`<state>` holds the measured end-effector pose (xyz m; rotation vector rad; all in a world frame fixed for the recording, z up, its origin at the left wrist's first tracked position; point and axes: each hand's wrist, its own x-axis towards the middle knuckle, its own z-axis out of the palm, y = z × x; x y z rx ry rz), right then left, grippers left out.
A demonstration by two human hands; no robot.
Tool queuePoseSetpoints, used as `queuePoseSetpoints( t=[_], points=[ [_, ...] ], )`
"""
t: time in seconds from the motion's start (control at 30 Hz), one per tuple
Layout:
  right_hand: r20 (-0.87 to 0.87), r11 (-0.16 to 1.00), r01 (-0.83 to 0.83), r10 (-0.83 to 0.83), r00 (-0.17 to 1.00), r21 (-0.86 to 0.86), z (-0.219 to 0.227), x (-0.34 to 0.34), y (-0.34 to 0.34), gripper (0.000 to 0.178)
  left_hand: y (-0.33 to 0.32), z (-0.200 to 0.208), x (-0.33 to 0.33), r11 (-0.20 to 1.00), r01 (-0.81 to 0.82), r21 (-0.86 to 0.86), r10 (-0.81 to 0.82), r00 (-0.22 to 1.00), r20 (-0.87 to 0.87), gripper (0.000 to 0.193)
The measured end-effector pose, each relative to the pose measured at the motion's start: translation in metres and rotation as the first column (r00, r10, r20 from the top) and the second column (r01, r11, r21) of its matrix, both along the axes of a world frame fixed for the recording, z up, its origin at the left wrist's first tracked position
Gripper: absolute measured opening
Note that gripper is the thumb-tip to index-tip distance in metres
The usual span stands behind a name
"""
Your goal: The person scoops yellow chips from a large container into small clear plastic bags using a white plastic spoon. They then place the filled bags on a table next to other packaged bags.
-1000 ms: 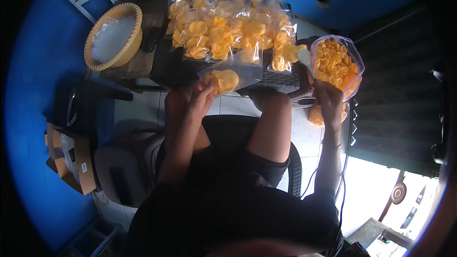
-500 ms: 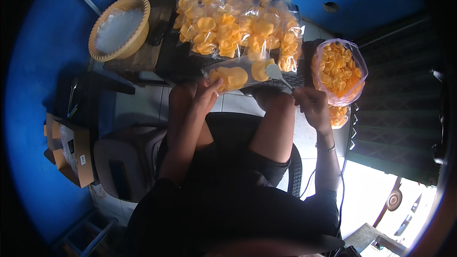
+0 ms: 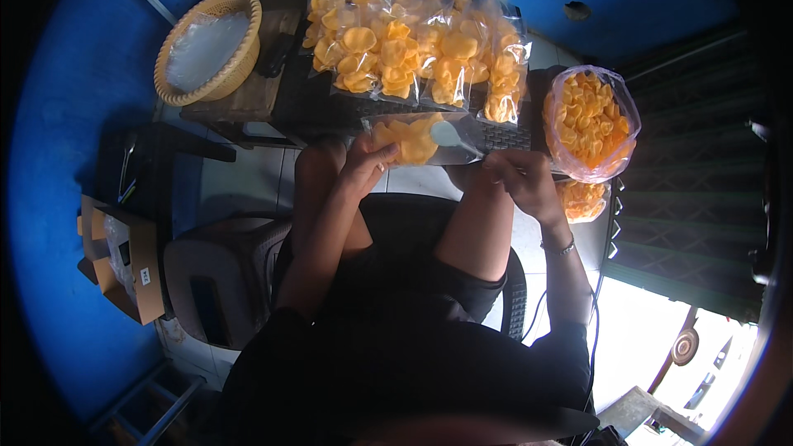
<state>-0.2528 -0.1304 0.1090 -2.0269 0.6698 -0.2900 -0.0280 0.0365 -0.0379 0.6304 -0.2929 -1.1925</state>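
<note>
Spoon (image 3: pixel 447 134) inside a clear bag (image 3: pixel 464 126)

The left hand (image 3: pixel 363 167) has its grip clamped on the bag's left end, beside yellow chips (image 3: pixel 413 139); the right hand (image 3: pixel 524 182) grips the spoon's handle. The bag is above the knees, near the tabletop (image 3: pixel 505 142), with filled packets (image 3: pixel 413 54) on its far side.

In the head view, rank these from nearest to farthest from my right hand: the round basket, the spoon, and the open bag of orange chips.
From your right hand:
1. Spoon: held in it, bowl pointing left.
2. Open bag: just to its right.
3. Round basket: well off to the left.
</note>
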Motion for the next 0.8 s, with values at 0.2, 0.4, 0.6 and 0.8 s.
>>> queuePoseSetpoints(
  t=[0.2,0.4,0.6,0.8],
  points=[
    [-0.053,0.994,-0.063,0.058,0.997,-0.093,0.005,-0.001,-0.002,0.021,0.0,-0.009,-0.001,0.999,0.008,-0.044,-0.01,0.999,-0.049,0.054],
    [-0.086,0.978,-0.009,-0.009,0.996,-0.208,0.017,-0.012,-0.01,0.019,-0.001,-0.012,0.006,0.994,-0.045,-0.095,0.037,0.995,-0.09,0.053],
    [-0.019,0.988,0.11,-0.112,0.994,-0.107,0.035,-0.029,-0.021,0.021,-0.002,-0.016,0.007,0.993,-0.047,-0.108,0.032,0.99,-0.136,0.05],
    [0.087,0.839,0.464,-0.459,0.884,-0.284,0.042,-0.066,-0.076,0.027,0.002,-0.019,0.006,0.98,-0.096,-0.173,0.057,0.975,-0.216,0.051]
  ],
)
